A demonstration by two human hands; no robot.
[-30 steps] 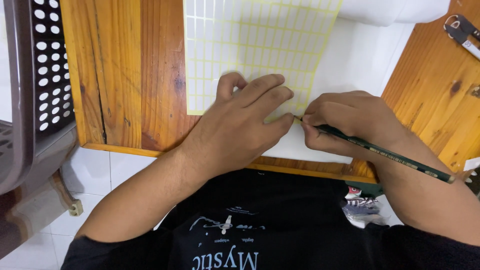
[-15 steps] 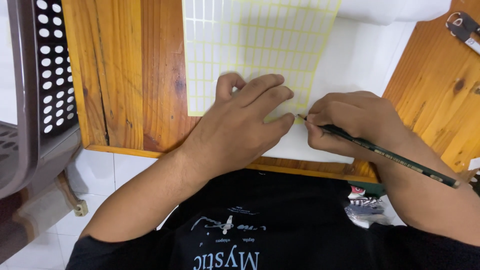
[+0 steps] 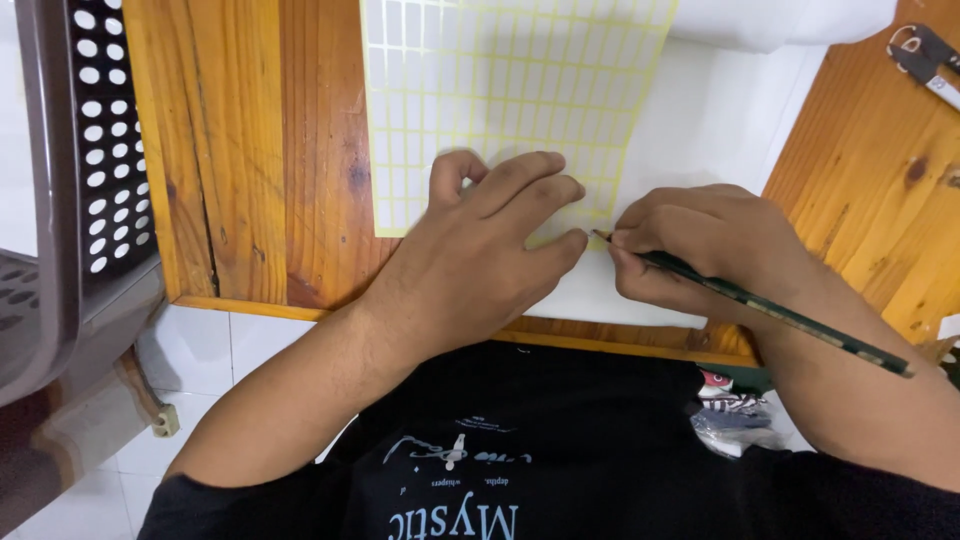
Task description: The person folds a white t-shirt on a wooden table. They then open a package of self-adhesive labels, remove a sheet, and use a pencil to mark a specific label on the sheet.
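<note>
A sheet of small white labels on yellow backing [image 3: 510,90] lies on a wooden table [image 3: 260,160]. My left hand [image 3: 480,250] presses flat on the sheet's near edge, fingers spread and curled slightly. My right hand [image 3: 700,250] grips a dark green pencil [image 3: 760,305] whose tip touches the sheet's lower right corner, just beside my left fingertips. White paper [image 3: 700,130] lies under and to the right of the label sheet.
A brown perforated plastic chair [image 3: 70,180] stands at the left of the table. A metal clip [image 3: 925,55] lies at the far right on the wood. White floor tiles [image 3: 230,350] show below the table's near edge.
The view has shifted slightly; both hands stay in place, with the pencil tip at the same spot on the sheet.
</note>
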